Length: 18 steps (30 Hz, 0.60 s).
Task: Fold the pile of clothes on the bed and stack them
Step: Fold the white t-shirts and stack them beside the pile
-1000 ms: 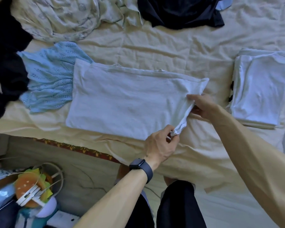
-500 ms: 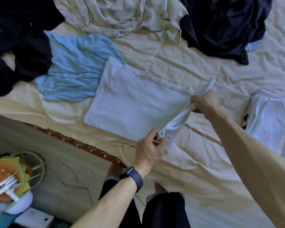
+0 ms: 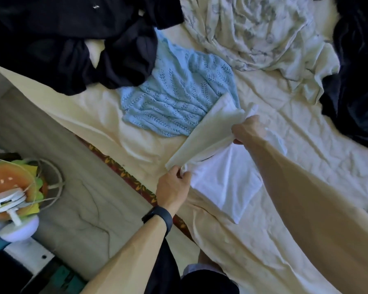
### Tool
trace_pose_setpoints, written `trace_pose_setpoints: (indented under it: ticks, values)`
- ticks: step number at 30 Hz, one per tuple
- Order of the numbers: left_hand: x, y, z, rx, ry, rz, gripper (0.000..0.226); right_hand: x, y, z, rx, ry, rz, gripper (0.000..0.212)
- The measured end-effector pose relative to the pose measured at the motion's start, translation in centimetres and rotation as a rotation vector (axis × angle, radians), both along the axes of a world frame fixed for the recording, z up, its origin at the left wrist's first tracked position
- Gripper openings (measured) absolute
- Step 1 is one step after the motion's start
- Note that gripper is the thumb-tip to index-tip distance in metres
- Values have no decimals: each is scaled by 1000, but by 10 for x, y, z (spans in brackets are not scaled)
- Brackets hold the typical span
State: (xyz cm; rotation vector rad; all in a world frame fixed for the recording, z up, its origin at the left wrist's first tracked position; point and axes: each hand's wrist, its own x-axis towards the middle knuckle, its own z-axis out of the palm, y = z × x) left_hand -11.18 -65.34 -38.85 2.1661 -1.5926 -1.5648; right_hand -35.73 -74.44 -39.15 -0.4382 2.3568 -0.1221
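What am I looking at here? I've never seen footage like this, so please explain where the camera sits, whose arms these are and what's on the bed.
There is no machine here. A person is folding laundry, and the one camera is worn on their head, looking forward and down. That is why both arms reach in from the bottom of the picture. The left hand, with a black wristband at the wrist, and the right hand each grip one edge of a white garment. That edge is lifted, while the rest lies on the cream bed sheet. Further back, unfolded, lie a light blue knit top, black clothes, a pale patterned fabric and another dark garment. At the left, off the bed, sits a burger-shaped object.
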Motion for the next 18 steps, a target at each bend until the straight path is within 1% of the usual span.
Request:
trace_pose_setpoints:
  ticks: [4, 7, 10, 14, 16, 18]
  values:
    - [16, -19, -15, 95, -43, -98, 27, 14, -25, -20, 36, 36, 8, 58]
    - [24, -25, -20, 132, -43, -106, 25, 19, -36, -25, 65, 70, -9, 54]
    - [28, -26, -17, 82, -36, -67, 29, 24, -40, -25, 41, 64, -80, 44]
    - [29, -28, -15, 103, -55, -84, 30, 26, -41, -27, 25, 48, -108, 57]
    - [30, -33, -19, 155, -110, -115, 29, 29, -45, -28, -40, -6, -178, 58]
    - [33, -41, -24, 199, -159, -186, 30, 32, -49, -28, -151, -128, -291, 51]
